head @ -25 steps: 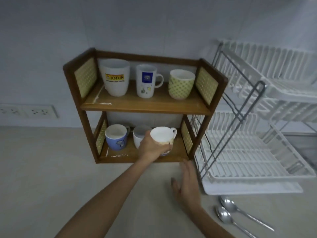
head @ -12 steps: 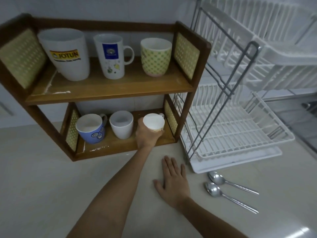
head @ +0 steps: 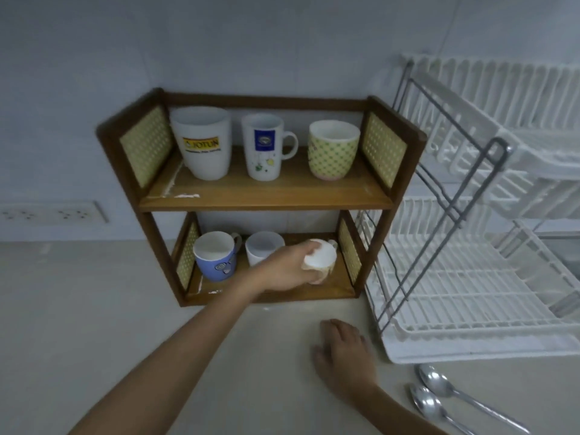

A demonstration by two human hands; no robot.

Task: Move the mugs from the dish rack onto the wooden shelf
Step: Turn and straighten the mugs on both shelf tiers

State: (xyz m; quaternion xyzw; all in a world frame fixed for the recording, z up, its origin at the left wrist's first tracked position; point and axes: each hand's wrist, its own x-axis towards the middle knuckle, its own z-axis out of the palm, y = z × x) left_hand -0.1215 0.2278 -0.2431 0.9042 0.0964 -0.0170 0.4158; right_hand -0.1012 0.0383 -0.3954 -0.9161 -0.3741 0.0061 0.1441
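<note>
My left hand (head: 284, 268) grips a small white mug (head: 323, 259) at the right end of the lower board of the wooden shelf (head: 266, 196); the mug tilts toward me. Beside it on that board stand a plain white mug (head: 262, 251) and a blue mug (head: 216, 259). The upper board carries a large white Jotun mug (head: 202, 142), a tall white mug with a blue label (head: 265, 147) and a green-patterned mug (head: 332, 150). My right hand (head: 345, 356) lies flat on the counter, fingers apart. The white dish rack (head: 470, 277) to the right holds no mugs.
Two metal spoons (head: 439, 394) lie on the counter at the lower right, in front of the rack's drip tray. A wall socket strip (head: 53, 211) sits at the left. The beige counter (head: 94, 324) spreads to the left of the shelf.
The view pulled back and shifted. My left hand has pushed the small white mug further onto the lower board and tipped it. My right hand stays on the counter.
</note>
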